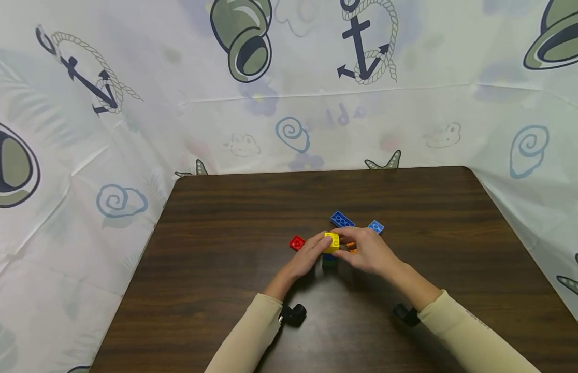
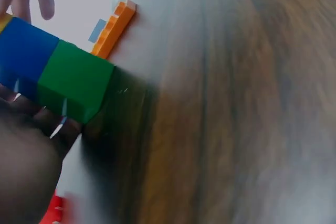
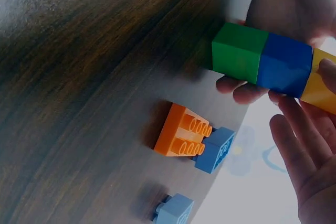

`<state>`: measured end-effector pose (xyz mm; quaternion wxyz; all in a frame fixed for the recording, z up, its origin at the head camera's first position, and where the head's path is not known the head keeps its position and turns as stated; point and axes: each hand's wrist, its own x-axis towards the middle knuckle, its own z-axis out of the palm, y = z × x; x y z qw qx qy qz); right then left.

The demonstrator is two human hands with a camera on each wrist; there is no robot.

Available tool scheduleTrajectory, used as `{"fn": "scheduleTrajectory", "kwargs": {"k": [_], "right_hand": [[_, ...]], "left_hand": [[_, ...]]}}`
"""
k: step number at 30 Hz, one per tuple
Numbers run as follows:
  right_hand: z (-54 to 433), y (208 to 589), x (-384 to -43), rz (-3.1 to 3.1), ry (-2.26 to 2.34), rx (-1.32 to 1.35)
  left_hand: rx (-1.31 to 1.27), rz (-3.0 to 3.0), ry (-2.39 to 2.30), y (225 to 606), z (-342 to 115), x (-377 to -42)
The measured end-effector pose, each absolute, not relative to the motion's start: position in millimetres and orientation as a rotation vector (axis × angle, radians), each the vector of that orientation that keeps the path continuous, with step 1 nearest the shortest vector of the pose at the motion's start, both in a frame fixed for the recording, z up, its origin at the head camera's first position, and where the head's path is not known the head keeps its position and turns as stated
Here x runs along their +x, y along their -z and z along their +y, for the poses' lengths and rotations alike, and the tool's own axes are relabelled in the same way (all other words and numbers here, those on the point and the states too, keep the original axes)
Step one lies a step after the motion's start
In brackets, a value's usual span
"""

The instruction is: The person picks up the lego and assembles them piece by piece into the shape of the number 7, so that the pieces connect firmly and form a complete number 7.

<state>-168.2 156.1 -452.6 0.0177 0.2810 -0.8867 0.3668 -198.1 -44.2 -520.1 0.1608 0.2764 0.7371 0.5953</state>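
A stack of toy building bricks stands between both hands: a yellow brick on top, a blue brick under it, and a green brick at the bottom. From the left side, my left hand holds the stack, its fingers curled round behind the blue and green bricks. My right hand pinches the yellow brick from the right, its other fingers spread beside the stack. Only part of the yellow brick shows in the wrist views.
On the dark wooden table an orange brick lies on its side, right of the stack. Behind are a long blue brick and a small light-blue brick. Left of the stack sits a red brick. A printed cloth hangs behind.
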Motion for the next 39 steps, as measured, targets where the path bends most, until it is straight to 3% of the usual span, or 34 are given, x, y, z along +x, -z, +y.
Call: {"fn": "scheduleTrajectory", "kwargs": {"k": [25, 35, 39], "right_hand": [[156, 455, -165, -2.785, -0.996, 0.810], [175, 453, -177, -2.850, -1.335, 0.887], [190, 464, -181, -2.910, -1.210, 0.717]], "left_hand": [[0.827, 2.096, -1.827, 523, -29, -198], [0.815, 2.049, -1.848, 523, -27, -197], [0.775, 1.975, -1.886, 522, -27, -197]]}}
